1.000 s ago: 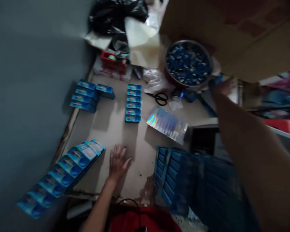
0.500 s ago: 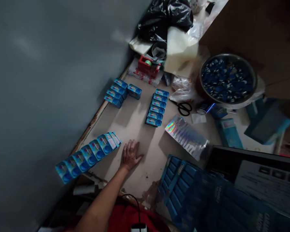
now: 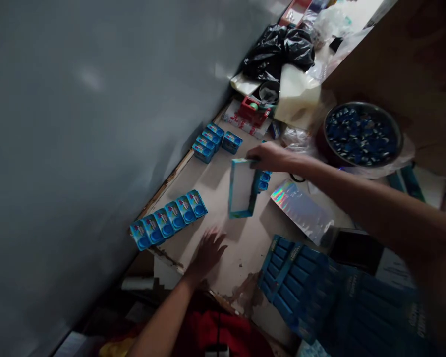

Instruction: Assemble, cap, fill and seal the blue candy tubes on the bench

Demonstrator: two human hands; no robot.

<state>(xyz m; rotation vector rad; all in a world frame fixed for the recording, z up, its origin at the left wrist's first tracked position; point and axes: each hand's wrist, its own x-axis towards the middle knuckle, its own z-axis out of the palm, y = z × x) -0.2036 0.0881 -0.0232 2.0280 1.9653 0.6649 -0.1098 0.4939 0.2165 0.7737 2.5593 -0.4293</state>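
Note:
My right hand (image 3: 269, 156) grips the upper edge of an open teal box (image 3: 231, 191) with pale insides, held up over the middle of the table. My left hand (image 3: 209, 250) is open, its fingers spread, low over the table near the front edge; it looks slightly blurred and seems to hold nothing. To its left, a slanting row of small blue packs (image 3: 167, 221) lies along the table's edge. Further back stands a group of similar blue packs (image 3: 209, 141). More blue packs (image 3: 263, 182) are partly hidden behind the teal box and my right hand.
A metal bowl (image 3: 325, 141) full of small blue-and-white pieces stands at the right. Closer lie a shiny silver sheet (image 3: 301, 213) and stacked dark-blue packs (image 3: 293, 277). A red tape dispenser (image 3: 250, 113) and a black plastic bag (image 3: 278, 52) are at the back, beside the grey wall (image 3: 78, 148).
My right hand has come into view from the right with the teal box. My left hand has shifted slightly on the table, fingers more spread. The whole view has swung a little left.

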